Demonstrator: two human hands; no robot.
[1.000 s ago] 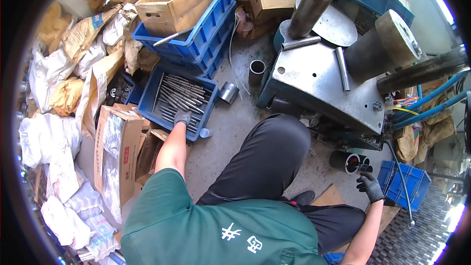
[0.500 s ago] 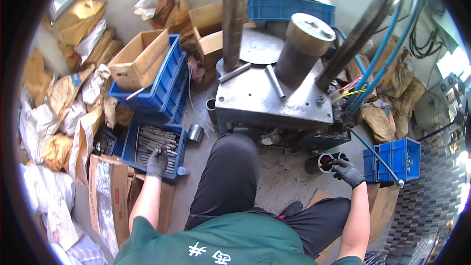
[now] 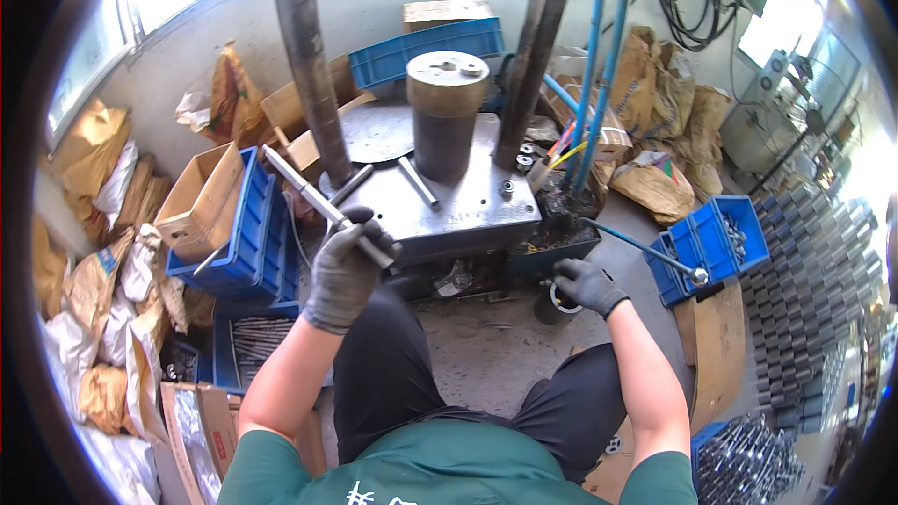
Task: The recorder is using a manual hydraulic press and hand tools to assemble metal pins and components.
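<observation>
Two gloved hands work low before the grey steel press plate (image 3: pixel 440 210). The left hand (image 3: pixel 344 271) is clamped around a long grey metal rod (image 3: pixel 318 198) slanting over the plate's front edge. The right hand (image 3: pixel 585 282) closes on a dark short metal cylinder (image 3: pixel 552 304) standing on bare concrete floor (image 3: pixel 486 355). Blue plastic crates (image 3: pixel 245 243) of rods crowd the left; a tall steel cylinder (image 3: pixel 444 112) stands behind.

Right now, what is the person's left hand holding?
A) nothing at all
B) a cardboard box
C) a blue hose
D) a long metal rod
D: the gloved left hand is closed around a long metal rod that slants up to the left, above the blue crate.
</observation>
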